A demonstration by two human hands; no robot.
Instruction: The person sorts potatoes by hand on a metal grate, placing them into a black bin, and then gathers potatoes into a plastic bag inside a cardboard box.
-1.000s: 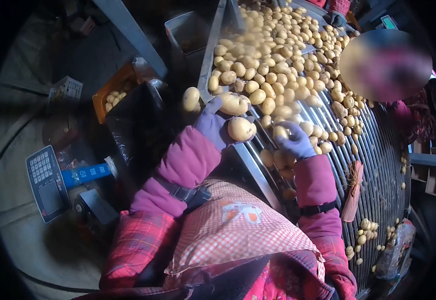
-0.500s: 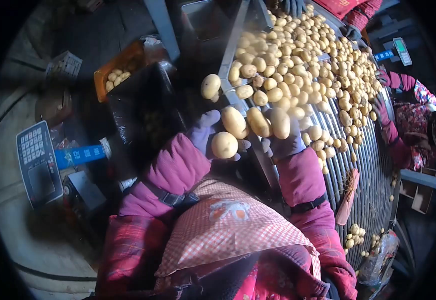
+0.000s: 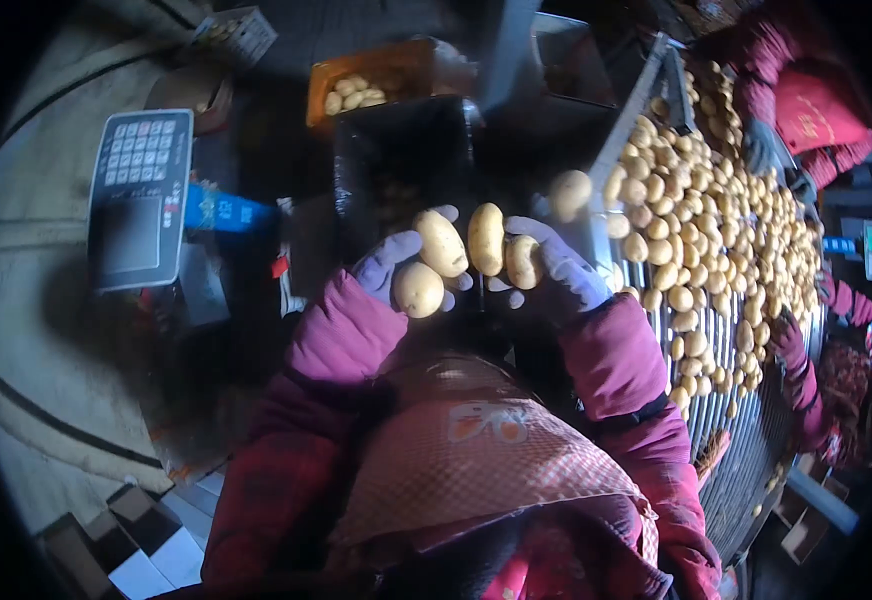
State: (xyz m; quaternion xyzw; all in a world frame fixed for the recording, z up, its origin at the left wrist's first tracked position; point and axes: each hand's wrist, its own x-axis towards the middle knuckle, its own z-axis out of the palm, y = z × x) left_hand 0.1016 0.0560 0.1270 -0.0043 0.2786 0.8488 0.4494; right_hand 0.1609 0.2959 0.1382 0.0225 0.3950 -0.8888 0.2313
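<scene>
My left hand [image 3: 381,268], in a pale purple glove, is closed around two potatoes, an oval potato [image 3: 441,243] above a rounder potato [image 3: 418,290]. My right hand [image 3: 568,268], gloved alike, grips a long potato [image 3: 486,240] and a smaller curved potato [image 3: 524,262]. The hands face each other in front of my checked apron [image 3: 496,465], just short of a box lined with black plastic [image 3: 401,150]. Some potatoes are dimly visible inside that box. Beyond my right hand, a single potato [image 3: 570,193] is at the edge of the slatted sorting table [image 3: 746,450].
Many potatoes [image 3: 696,230] cover the table on the right. Co-workers' gloved hands [image 3: 761,150] are at its far side. An orange crate [image 3: 321,90] holding potatoes stands behind the black-lined box. A scale display [image 3: 141,200] is at left, with cardboard boxes [image 3: 146,525] lower left.
My view has turned left, and both hands, still holding potatoes, have moved from the table's edge to before the black-lined box. The table now lies farther right.
</scene>
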